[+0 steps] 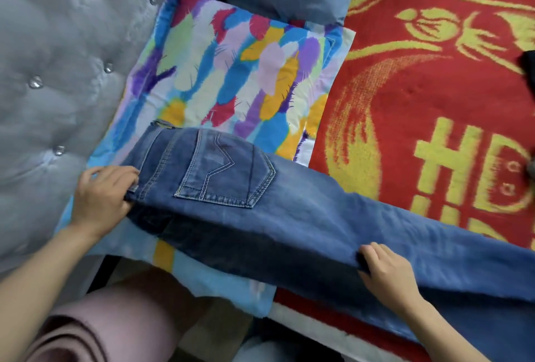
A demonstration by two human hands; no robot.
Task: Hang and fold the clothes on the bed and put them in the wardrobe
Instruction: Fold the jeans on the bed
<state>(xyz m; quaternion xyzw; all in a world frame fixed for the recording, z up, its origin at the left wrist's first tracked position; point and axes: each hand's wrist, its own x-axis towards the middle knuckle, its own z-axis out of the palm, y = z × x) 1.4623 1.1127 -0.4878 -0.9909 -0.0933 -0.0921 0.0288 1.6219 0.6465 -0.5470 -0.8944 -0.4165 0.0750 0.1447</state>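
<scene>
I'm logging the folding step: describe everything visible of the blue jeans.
The blue jeans are faded denim with pale stitching, folded lengthwise, one back pocket facing up. They lie stretched from the feather-print pillow across the red blanket, leg running out of frame at right. The left hand grips the waistband; the right hand pinches the leg's near edge.

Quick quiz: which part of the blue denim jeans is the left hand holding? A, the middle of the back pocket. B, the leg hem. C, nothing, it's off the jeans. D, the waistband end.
D: the left hand grips the waistband end of the blue denim jeans, just beside the stitched back pocket.
</scene>
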